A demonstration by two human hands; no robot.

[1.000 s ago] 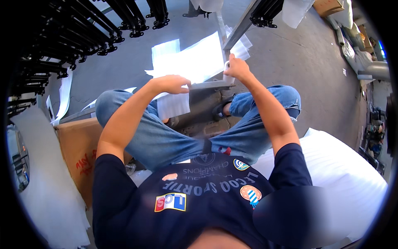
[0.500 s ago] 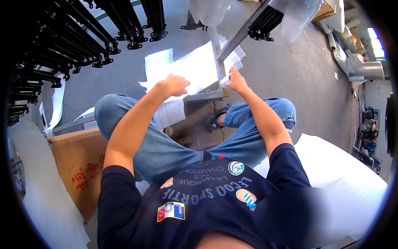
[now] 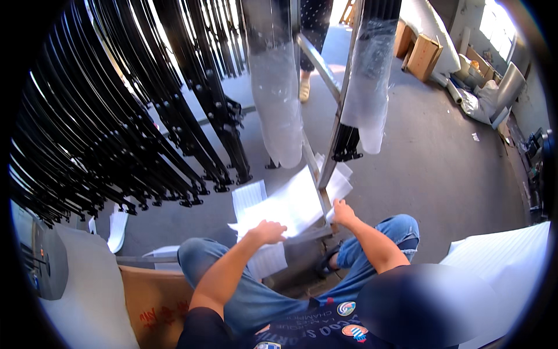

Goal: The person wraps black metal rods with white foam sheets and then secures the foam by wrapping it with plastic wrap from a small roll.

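Note:
A white foam sheet [image 3: 296, 200] lies across the lower bar of a metal frame in front of my knees. My left hand [image 3: 269, 231] is at its near left edge, fingers bent against the sheet. On the far side of the upright, my right hand [image 3: 344, 214] pinches a curled edge of white foam sheet close to the metal post [image 3: 321, 203]. More foam pieces lie underneath, one striped piece [image 3: 249, 196] at the left and another [image 3: 268, 260] hanging below the bar. What my left fingertips grip is partly hidden.
Rows of black metal frames [image 3: 145, 116] hang at the left. Plastic-wrapped bundles [image 3: 273, 87] hang ahead by a slanted bar. A cardboard box [image 3: 157, 302] stands at my left, stacked foam sheets [image 3: 505, 256] at my right. Beyond the frame, another person's foot [image 3: 304, 87] shows.
The view has tilted upward, so hands and sheet appear lower and more hanging frames show. Both hands stay at nearly the same places on the foam and beside the post.

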